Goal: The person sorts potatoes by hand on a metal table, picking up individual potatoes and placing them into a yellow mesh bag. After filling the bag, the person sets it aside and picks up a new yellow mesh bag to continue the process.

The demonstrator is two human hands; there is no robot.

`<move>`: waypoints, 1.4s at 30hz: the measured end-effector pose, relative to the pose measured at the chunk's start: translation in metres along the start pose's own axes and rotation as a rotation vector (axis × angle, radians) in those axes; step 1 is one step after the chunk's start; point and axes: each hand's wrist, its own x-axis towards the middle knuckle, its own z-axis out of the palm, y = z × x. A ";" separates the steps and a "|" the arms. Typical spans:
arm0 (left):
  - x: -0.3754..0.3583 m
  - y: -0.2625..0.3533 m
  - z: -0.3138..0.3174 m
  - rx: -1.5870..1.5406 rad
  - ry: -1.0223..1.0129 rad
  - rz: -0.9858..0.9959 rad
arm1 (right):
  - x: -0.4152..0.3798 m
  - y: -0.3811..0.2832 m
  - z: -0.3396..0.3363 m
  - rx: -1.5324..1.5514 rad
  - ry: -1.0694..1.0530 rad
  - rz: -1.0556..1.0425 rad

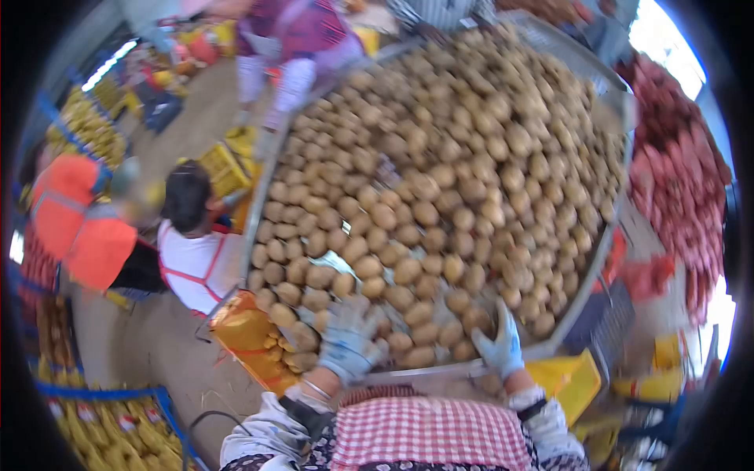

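A large metal table (263, 188) with raised edges bears a heap of brown potatoes (424, 212). My left hand (351, 341), in a light blue work glove, lies over potatoes at the near edge with its fingers stretched forward. To the right, my right hand (503, 343), gloved alike, rests by the near rim with thumb and fingers apart and nothing between them. Beside my left hand, potatoes lie at the mouth of an orange-yellow container (239, 330) at the table's corner. Pale scraps (334, 263) show among the potatoes.
A yellow container (561, 381) stands below the near right edge. Co-workers stand along the left side, one in a white top (192, 259), another in an orange vest (82, 224). Filled red net sacks (679, 180) are piled at right. Yellow sacks (110, 428) fill a blue-framed rack at lower left.
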 end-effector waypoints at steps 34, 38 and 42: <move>0.052 -0.037 0.007 0.113 0.008 -0.006 | 0.015 -0.011 0.011 -0.123 -0.133 -0.277; 0.006 -0.046 0.024 0.014 0.212 0.053 | 0.014 -0.011 0.011 0.023 -0.136 -0.194; -0.033 -0.049 0.009 -0.038 0.312 -0.281 | 0.005 0.022 0.020 0.056 0.001 -0.130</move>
